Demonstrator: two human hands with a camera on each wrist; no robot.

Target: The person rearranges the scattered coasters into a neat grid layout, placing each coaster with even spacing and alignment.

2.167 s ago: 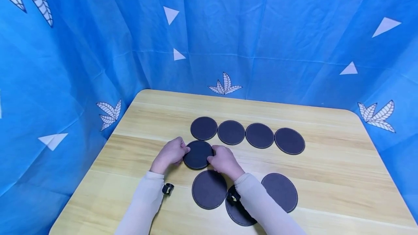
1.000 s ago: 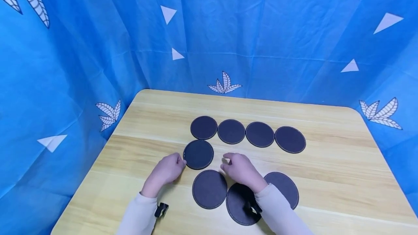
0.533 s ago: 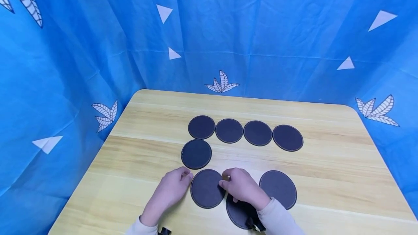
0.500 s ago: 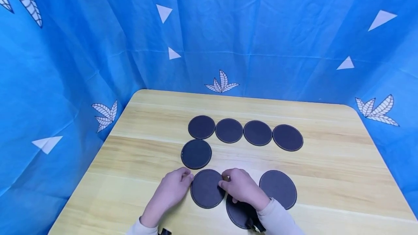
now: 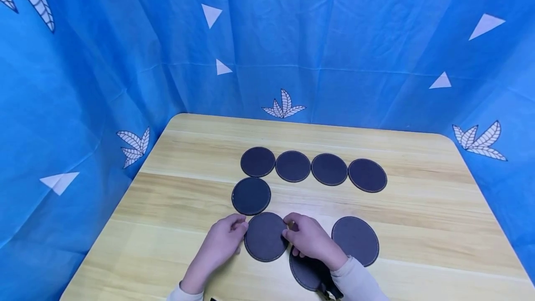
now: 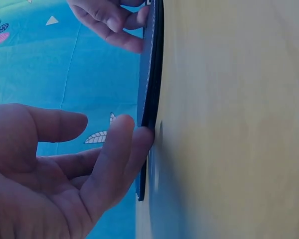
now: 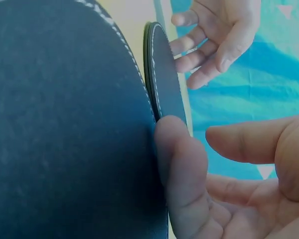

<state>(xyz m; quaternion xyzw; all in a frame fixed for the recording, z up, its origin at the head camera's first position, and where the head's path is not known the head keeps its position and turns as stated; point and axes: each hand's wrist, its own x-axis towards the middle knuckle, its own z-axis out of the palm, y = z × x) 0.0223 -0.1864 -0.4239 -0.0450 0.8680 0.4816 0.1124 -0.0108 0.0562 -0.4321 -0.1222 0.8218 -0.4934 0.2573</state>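
Round dark coasters with stitched rims lie flat on the wooden table. In the head view my hands flank one coaster (image 5: 265, 240) from both sides. My left hand (image 5: 222, 241) is at its left rim; in the left wrist view the fingers (image 6: 118, 154) reach the coaster's edge, thumb apart from them. At the opposite rim is my right hand (image 5: 310, 237), thumb and fingers spread apart. A nearer coaster (image 5: 307, 273) is partly hidden under that hand and wrist. Just beyond the flanked coaster lies a slightly blacker coaster (image 5: 251, 196), their rims close together.
Several coasters form a row toward the back, from the leftmost coaster (image 5: 257, 161) to the rightmost coaster (image 5: 368, 175). Another coaster (image 5: 355, 241) lies right of my right hand. A blue patterned curtain (image 5: 267, 36) hangs behind the table (image 5: 439, 208).
Both hands have left the blacker coaster and come nearer to me, around the coaster below it. That coaster has slid slightly away from me, narrowing the gap to the blacker one.
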